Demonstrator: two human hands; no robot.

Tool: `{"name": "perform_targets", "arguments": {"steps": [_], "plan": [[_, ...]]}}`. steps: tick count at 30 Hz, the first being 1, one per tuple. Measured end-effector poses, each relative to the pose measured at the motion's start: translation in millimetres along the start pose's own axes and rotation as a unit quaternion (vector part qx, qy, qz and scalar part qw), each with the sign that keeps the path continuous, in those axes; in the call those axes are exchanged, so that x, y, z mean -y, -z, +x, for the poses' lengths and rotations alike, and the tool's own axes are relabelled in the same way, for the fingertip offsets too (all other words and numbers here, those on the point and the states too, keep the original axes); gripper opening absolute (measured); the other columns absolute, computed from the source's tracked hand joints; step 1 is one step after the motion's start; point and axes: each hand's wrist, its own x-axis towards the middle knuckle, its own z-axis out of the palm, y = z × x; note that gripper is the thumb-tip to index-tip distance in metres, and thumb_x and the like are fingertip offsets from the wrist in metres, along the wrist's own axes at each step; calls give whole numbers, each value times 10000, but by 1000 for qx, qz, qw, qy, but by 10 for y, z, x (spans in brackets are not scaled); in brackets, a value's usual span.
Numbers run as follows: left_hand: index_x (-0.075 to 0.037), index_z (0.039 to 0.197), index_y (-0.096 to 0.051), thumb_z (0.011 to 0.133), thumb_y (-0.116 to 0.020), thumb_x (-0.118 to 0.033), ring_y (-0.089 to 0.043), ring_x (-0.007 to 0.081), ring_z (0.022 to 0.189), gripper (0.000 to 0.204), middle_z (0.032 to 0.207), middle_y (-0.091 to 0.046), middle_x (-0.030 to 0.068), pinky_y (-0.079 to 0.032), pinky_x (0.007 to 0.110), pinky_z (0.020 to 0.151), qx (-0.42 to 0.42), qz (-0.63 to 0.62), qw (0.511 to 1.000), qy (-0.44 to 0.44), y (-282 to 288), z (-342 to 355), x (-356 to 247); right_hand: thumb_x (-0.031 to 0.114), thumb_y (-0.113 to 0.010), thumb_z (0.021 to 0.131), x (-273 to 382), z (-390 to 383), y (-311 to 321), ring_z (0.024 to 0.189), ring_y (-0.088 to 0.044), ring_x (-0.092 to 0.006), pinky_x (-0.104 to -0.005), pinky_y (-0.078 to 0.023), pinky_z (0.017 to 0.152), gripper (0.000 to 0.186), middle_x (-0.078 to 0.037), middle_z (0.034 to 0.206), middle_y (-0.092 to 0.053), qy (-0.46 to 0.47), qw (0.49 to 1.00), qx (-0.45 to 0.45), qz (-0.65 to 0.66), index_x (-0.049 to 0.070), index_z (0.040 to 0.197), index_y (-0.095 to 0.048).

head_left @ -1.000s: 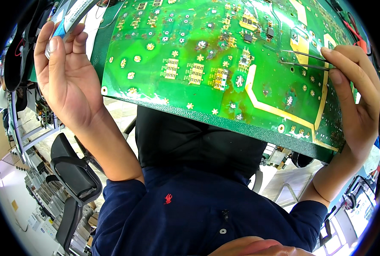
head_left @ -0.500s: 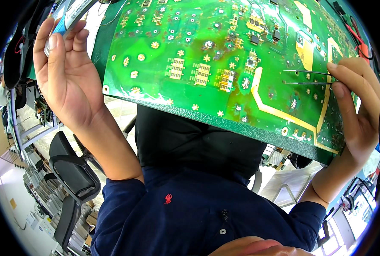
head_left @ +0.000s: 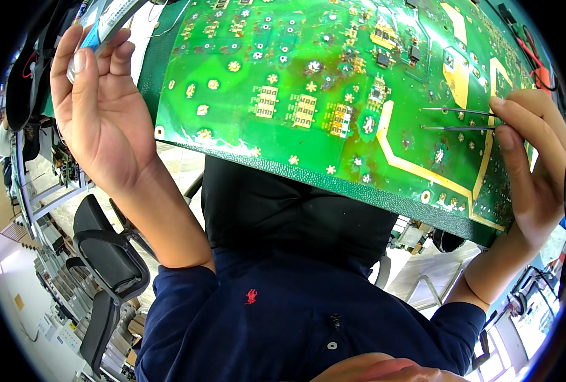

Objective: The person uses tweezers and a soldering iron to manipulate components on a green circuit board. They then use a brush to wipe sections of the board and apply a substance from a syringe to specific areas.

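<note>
A large green circuit board (head_left: pixel 232 121) lies in front of me, dotted with solder pads, small black chips and gold traces. Between the thumb and fingers of my left hand (head_left: pixel 104 121) is a pale tube with a blue band (head_left: pixel 90 39); its upper end runs out toward the top edge. This hand is beside the board's left edge, palm up. My right hand (head_left: pixel 531 146) pinches thin metal tweezers (head_left: pixel 461 120) over the board's right part. The tweezers' two tips are apart, with nothing visible between them. Whether the tips touch the board I cannot tell.
Under the board shows a green mat edge (head_left: pixel 435 223). Red and black leads (head_left: pixel 538 73) lie at the far right. A black office chair (head_left: pixel 114 261) stands on the left, near a metal-framed rack (head_left: pixel 41 197). My lap is just below the mat.
The board has shifted very slightly to the right. The tweezers' tips are a little lower in the picture. Both hands keep their holds, and my left hand has barely moved.
</note>
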Motion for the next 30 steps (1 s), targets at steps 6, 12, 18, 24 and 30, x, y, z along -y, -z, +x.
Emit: {"name": "perform_targets", "arguments": {"steps": [6, 12, 18, 24, 30], "plan": [[107, 1212, -459, 947, -477, -43, -624, 316, 982, 306, 1091, -601, 244, -489, 365, 866, 46, -32, 998, -1, 0, 1, -16, -88, -619, 808, 109, 40, -39, 823, -600, -250, -300, -462, 752, 185, -187, 904, -622, 5, 1000, -24, -1, -88, 993, -635], [100, 1255, -405, 965, -406, -64, -606, 311, 1033, 333, 1128, -590, 285, -441, 376, 901, 87, -56, 995, 14, 134, -10, -65, -121, -606, 804, 84, 25, -35, 830, -605, -254, -308, -475, 764, 185, -180, 906, -629, 13, 999, -28, 11, -88, 983, -636], [92, 1238, -447, 947, -461, -54, -622, 322, 997, 327, 1153, -586, 256, -479, 386, 871, 116, -93, 989, -1, 30, -5, -29, -105, -627, 795, 94, 14, -58, 827, -609, -262, -314, -480, 770, 185, -177, 898, -637, 29, 998, -53, 23, -89, 979, -633], [95, 1220, -473, 928, -510, -30, -643, 335, 968, 321, 1138, -589, 242, -531, 401, 860, 90, -91, 992, -3, 1, -6, -5, -100, -638, 781, 83, 8, -59, 835, -614, -268, -317, -480, 774, 197, -179, 905, -642, 25, 998, -46, 28, -82, 977, -635], [97, 1219, -473, 926, -514, -29, -647, 338, 955, 322, 1147, -582, 247, -533, 400, 856, 90, -94, 991, 2, -4, -4, -21, -97, -638, 775, 99, 28, -30, 849, -610, -267, -318, -470, 784, 201, -189, 936, -634, 22, 999, -23, 37, -71, 975, -633]]}}
